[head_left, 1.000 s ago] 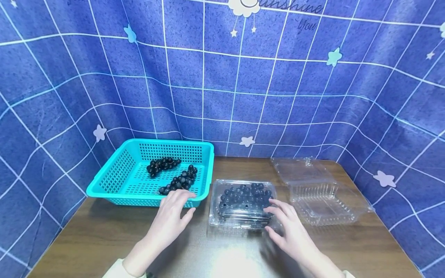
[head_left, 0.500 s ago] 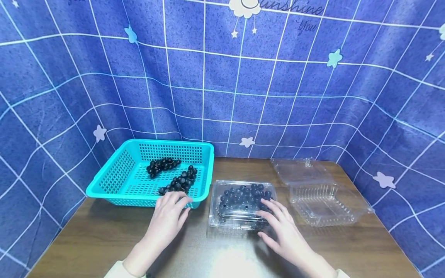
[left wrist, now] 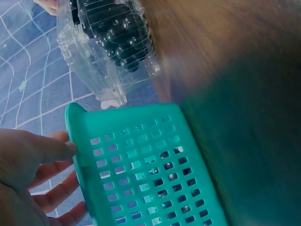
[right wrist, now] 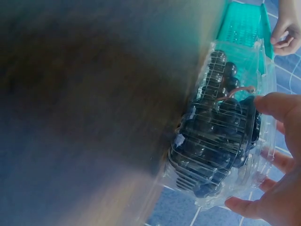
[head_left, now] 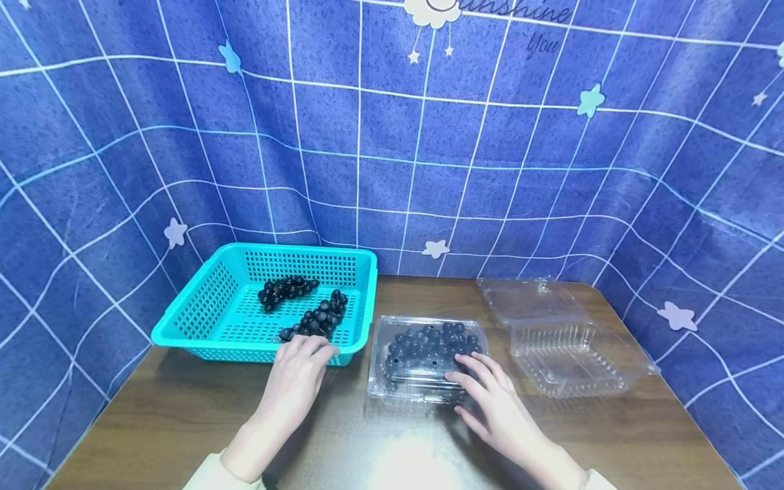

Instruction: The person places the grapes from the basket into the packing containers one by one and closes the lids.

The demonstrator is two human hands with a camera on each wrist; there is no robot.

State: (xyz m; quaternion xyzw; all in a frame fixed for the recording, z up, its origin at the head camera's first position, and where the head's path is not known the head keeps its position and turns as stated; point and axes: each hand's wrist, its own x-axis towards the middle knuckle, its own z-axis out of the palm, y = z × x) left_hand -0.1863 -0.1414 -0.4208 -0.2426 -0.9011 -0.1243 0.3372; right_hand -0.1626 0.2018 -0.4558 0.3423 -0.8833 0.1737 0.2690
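A clear plastic clamshell box [head_left: 380, 388], lid down, holds dark grapes [head_left: 422, 344] in the middle of the table. My right hand [head_left: 505, 408] rests its spread fingertips on the box's lid at the front right, thumb low at the front side. My left hand [head_left: 290, 381] lies at the front rim of a turquoise plastic basket [head_left: 202, 306], fingers loosely bent at the edge; in the left wrist view the thumb [left wrist: 51, 149] touches the rim. Inside the basket are two bunches of black grapes, one at the back [head_left: 284, 291] and one at the front right [head_left: 318, 318].
A second clear clamshell box [head_left: 569, 361] stands with its lid up on the right of the wooden table [head_left: 184, 422]. A blue checked cloth [head_left: 392, 136] with stars hangs behind and along both sides.
My right hand has shifted left over the lid, its fingertips further in. My left hand has moved slightly left along the basket's rim, its thumb drawn in. The basket and boxes stay put.
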